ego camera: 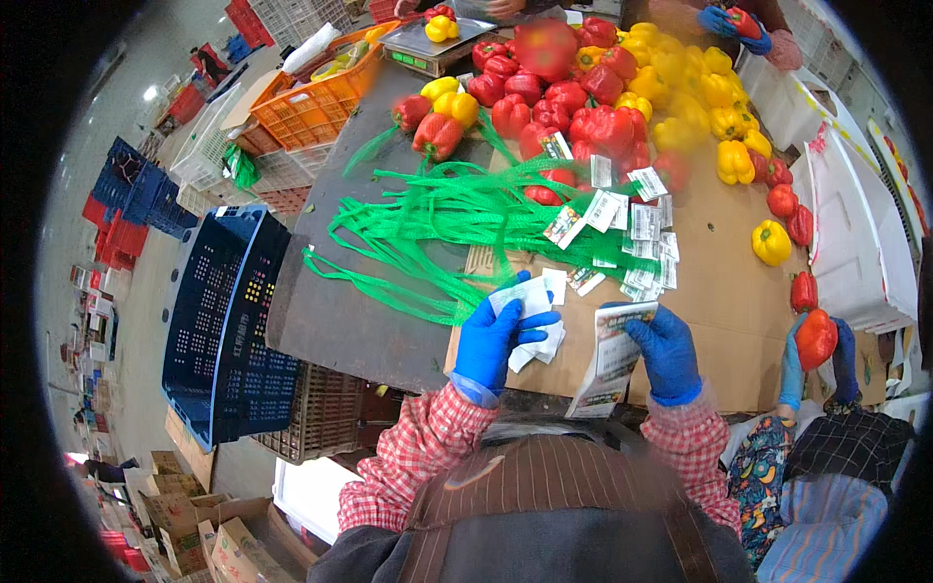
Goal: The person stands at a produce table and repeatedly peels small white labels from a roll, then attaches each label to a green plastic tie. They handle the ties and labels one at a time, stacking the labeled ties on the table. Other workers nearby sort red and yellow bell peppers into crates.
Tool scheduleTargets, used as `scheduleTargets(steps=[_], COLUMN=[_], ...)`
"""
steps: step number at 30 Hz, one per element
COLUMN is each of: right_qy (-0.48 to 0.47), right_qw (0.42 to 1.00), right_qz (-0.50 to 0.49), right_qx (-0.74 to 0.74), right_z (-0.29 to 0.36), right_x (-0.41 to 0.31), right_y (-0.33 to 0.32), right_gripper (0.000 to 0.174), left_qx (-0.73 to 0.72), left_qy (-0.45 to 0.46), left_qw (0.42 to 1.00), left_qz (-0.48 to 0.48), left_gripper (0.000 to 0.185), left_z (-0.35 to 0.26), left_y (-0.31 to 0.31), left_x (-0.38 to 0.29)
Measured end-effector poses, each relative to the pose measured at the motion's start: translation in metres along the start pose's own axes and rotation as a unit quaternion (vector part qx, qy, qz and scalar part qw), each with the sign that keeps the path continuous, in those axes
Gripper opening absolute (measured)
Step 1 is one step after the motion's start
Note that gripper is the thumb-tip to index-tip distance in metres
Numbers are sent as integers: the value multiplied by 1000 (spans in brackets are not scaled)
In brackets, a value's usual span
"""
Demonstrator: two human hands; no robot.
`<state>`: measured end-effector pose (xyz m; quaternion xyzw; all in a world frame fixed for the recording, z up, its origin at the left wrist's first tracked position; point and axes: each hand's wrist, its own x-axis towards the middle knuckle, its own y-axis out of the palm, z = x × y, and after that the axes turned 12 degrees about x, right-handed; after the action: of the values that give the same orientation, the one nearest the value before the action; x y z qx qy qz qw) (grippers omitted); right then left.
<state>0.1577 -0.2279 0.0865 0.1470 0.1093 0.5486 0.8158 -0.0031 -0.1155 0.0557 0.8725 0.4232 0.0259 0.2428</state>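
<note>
Both my hands wear blue gloves. My left hand (503, 339) holds a white paper tag (526, 295) attached to a green mesh net strip. Beneath that hand lie loose white slips (543, 346) on the cardboard. My right hand (663, 346) pinches a folded strip of printed labels (611, 357) that hangs down over the table's near edge. Just beyond my hands spreads a bundle of green mesh net bags (444, 218), with many barcode tags (645, 222) at its right end. Red bell peppers (568, 98) and yellow bell peppers (735, 162) are heaped behind it.
A digital scale (430, 44) bears peppers at the back. Orange (313, 109) and dark blue (226, 328) plastic crates stand left of the table (364, 342). White foam boxes (853, 226) line the right. Co-workers' gloved hands hold red peppers at right (816, 350) and top right (736, 25).
</note>
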Motion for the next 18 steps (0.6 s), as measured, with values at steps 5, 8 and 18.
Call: scheduleTargets(steps=[5,8,18], right_qy=[-31,12,52], right_qw=[999,1000,999], right_qz=[37,5,-13], right_qx=[-14,4,-8], right_z=[-17,-24,-27], right_x=[9,14,20], right_y=[36,36,38], right_gripper=[25,19,14], left_qx=[148,66,-34], left_qy=[89,-13,-57], left_qw=[985,998,998], left_qz=[-10,14,23], left_gripper=[31,30,33], left_z=[5,5,-14], left_y=[17,14,12], left_x=[-12,-20,-16])
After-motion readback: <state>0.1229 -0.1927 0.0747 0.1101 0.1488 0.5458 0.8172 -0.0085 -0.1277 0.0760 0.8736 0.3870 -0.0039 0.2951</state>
